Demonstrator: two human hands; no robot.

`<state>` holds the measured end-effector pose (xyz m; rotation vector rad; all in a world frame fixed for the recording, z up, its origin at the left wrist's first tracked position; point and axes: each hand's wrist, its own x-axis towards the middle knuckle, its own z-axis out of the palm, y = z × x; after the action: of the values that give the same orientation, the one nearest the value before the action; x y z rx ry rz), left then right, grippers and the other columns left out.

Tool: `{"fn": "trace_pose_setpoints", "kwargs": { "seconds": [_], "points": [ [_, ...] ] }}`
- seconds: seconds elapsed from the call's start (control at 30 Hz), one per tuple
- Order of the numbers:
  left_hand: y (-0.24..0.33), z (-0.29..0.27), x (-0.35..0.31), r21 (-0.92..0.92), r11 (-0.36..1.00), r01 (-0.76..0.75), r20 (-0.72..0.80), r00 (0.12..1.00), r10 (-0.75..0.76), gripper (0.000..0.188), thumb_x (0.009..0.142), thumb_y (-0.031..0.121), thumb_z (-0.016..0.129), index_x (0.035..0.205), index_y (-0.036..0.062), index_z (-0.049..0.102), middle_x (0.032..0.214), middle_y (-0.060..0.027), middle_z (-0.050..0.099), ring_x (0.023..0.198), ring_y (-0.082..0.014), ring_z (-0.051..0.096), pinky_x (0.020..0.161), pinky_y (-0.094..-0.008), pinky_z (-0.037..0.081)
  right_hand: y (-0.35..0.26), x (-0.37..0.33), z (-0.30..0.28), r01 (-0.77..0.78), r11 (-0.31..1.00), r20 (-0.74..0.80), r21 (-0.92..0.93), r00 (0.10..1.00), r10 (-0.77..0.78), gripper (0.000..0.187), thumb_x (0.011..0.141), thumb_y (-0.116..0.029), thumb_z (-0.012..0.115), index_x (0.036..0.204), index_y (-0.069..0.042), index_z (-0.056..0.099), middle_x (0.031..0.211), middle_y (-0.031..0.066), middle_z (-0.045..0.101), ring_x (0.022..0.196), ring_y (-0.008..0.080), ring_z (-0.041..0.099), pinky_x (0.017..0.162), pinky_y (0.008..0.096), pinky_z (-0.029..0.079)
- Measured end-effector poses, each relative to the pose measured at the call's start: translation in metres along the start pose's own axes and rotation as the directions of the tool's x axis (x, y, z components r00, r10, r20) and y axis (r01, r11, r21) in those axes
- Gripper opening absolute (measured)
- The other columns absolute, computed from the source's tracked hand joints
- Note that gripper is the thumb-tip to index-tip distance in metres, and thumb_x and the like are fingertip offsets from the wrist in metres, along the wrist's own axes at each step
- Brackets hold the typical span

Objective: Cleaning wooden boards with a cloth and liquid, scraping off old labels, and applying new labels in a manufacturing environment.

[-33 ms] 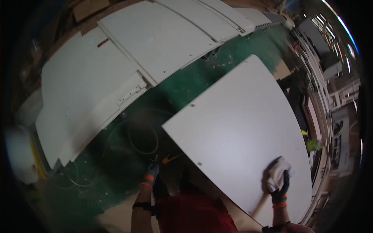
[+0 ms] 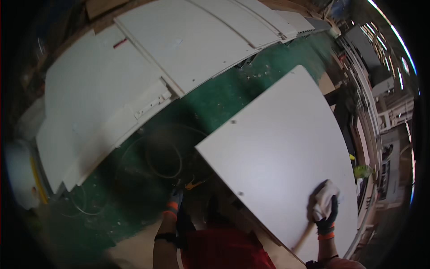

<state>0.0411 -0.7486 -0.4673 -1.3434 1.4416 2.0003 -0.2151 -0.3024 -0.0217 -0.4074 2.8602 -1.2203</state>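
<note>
Shifted slightly rightward in view since the earlier frame, a pale cloth (image 2: 323,199) is being gripped by fingers of the right hand (image 2: 329,219) on the white board (image 2: 277,148). The left hand (image 2: 175,198) is being held near a yellow object (image 2: 192,184); its finger state cannot be told.

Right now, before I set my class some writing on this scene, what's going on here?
A person's gloved right hand holds a pale cloth on a white panel, toward its lower right. The gloved left hand is low, off the panel's left side, near an orange item; it is too dark to tell whether it holds anything. Beyond a strip of green floor lie more white boards.
</note>
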Motion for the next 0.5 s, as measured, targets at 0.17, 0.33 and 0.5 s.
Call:
{"fn": "trace_pose_setpoints", "kwargs": {
  "seconds": [0.17, 0.33, 0.5],
  "points": [
    [-0.178, 0.068, 0.091, 0.989, -0.025, -0.147, 0.134, 0.804, 0.579, 0.035, 0.091, 0.026, 0.052, 0.121, 0.0101, 0.06, 0.109, -0.0125, 0.066, 0.107, -0.0259, 0.06, 0.093, -0.0451, 0.044, -0.014, 0.002, -0.025, 0.018, 0.99, -0.023, -0.138, 1.0, -0.021, 0.088, 0.076, -0.031, 0.074, 0.146, 0.002, 0.032, 0.142, 0.0168, 0.045, 0.13, 0.0265, 0.043, 0.111, 0.0419, 0.032],
    [-0.172, 0.144, 0.146, 0.928, 0.274, -0.254, 0.026, 0.777, 0.629, 0.034, 0.089, 0.024, 0.053, 0.119, 0.0101, 0.06, 0.112, -0.013, 0.065, 0.108, -0.0259, 0.059, 0.094, -0.045, 0.043, -0.109, 0.031, 0.037, 0.368, 0.279, 0.353, -0.887, 0.93, -0.101, 0.049, 0.101, -0.031, 0.043, 0.14, -0.002, 0.043, 0.136, 0.01, 0.053, 0.123, 0.0249, 0.05, 0.105, 0.0376, 0.039],
    [-0.176, 0.147, 0.188, 0.894, 0.35, -0.278, -0.121, 0.604, 0.788, 0.034, 0.087, 0.023, 0.054, 0.118, 0.0102, 0.061, 0.114, -0.0135, 0.064, 0.11, -0.026, 0.059, 0.095, -0.0449, 0.042, -0.12, 0.024, 0.047, 0.037, 0.819, 0.037, -0.572, 0.999, -0.02, 0.048, 0.101, -0.031, 0.043, 0.139, -0.002, 0.045, 0.134, 0.0099, 0.054, 0.121, 0.0247, 0.052, 0.104, 0.0378, 0.04]
  ]
}}
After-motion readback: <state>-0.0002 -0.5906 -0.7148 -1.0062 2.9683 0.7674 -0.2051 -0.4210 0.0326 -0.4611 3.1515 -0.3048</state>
